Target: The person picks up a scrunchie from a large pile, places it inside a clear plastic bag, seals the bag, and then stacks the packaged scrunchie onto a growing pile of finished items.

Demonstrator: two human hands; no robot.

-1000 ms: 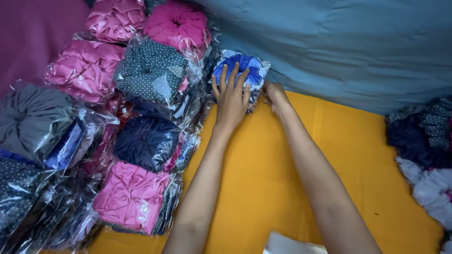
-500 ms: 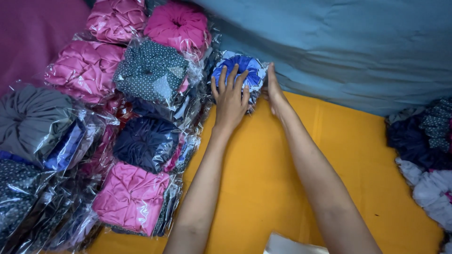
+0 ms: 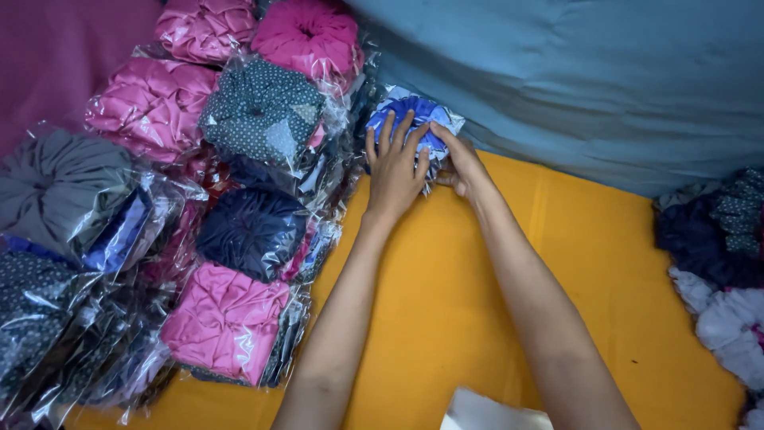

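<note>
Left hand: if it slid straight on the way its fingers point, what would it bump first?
The left hand already lies on the blue bag; past it, probably the teal cloth.

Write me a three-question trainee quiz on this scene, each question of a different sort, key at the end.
1. True or false: both hands rest on the blue bagged scrunchie.
2. Which colour is the cloth under the forearms? A green, B yellow-orange, C white.
3. Fill in: the stacked bagged scrunchies lie to the person's ____ side.

Key
1. True: the left hand lies flat on it, the right hand grips its edge.
2. B, the yellow-orange cloth.
3. Left.
</note>
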